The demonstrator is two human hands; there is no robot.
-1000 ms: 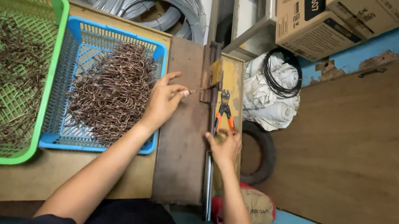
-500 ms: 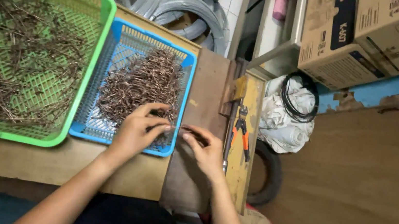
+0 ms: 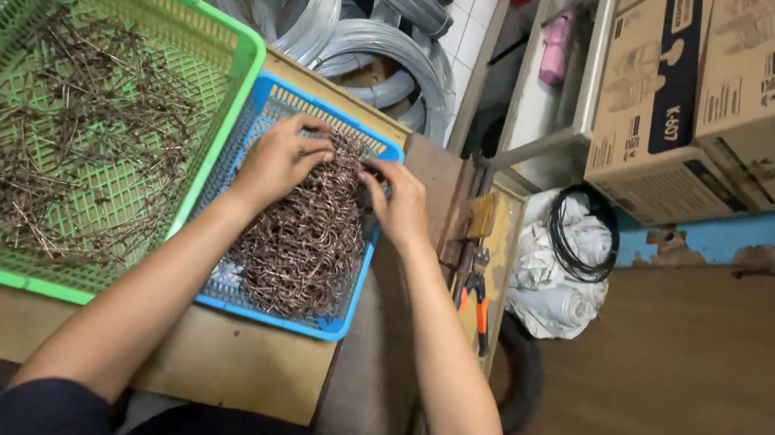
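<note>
Both hands are over a blue plastic basket [image 3: 348, 315] heaped with short brown wire pieces [image 3: 303, 246]. My left hand [image 3: 279, 160] rests on the far part of the heap with fingers curled into the pieces. My right hand [image 3: 397, 204] is at the basket's right rim, fingers bent and pinching at the pieces next to the left hand. Whether either hand has lifted any pieces is hidden by the fingers.
A large green basket [image 3: 231, 34] with scattered wire pieces sits to the left on the wooden bench [image 3: 225, 366]. Orange-handled pliers [image 3: 477, 296] lie on a narrow board to the right. Wire coils [image 3: 336, 8] lie beyond; cardboard boxes [image 3: 708, 91] and a white sack [image 3: 560, 282] stand right.
Both hands have moved away from me, from the basket's near right corner and the board to the far part of the heap. The camera has tilted, shifting the view.
</note>
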